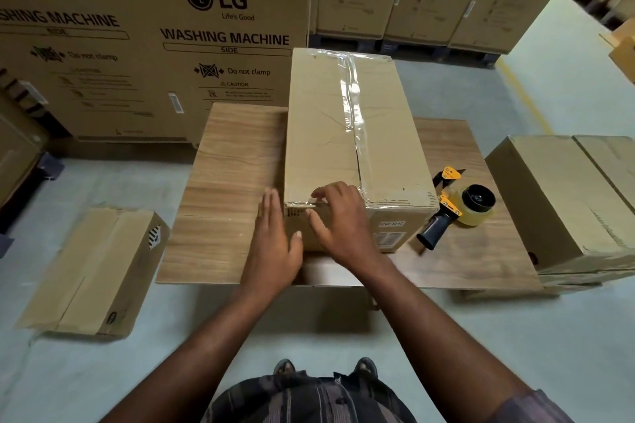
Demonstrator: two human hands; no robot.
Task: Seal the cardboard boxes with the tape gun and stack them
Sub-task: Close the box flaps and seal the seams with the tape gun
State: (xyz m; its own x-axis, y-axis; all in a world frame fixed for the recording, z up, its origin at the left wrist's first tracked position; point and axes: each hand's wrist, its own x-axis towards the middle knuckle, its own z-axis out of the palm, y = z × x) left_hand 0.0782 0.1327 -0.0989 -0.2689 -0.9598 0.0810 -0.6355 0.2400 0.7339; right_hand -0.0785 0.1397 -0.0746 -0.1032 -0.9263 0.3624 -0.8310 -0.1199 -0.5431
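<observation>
**Desk:** Where's the box?

**Operator:** From my head view, the cardboard box (323, 120) lies lengthwise on the wooden table (223, 165), running away from me. A strip of clear tape (354, 106) covers its top seam from the far edge to the near edge.

**Desk:** And the hands?

**Operator:** My left hand (275, 240) lies flat against the box's near left corner, its fingers (271, 206) straight and together, holding nothing. My right hand (340, 220) sits over the near top edge. Its fingertips (319, 194) are bent and press down where the tape ends, and the thumb is spread on the near face. It grips nothing either.

**Desk:** Tape gun?

**Operator:** The yellow tape gun (457, 206) lies on the table just beside the box's near right corner, with its black handle pointing toward me. Neither hand touches it.

**Desk:** Anything else around?

**Operator:** A smaller carton (92, 271) lies on the floor to my left, and another carton (556, 196) stands against the table's right side. LG washing machine cartons (154, 45) stand behind.
</observation>
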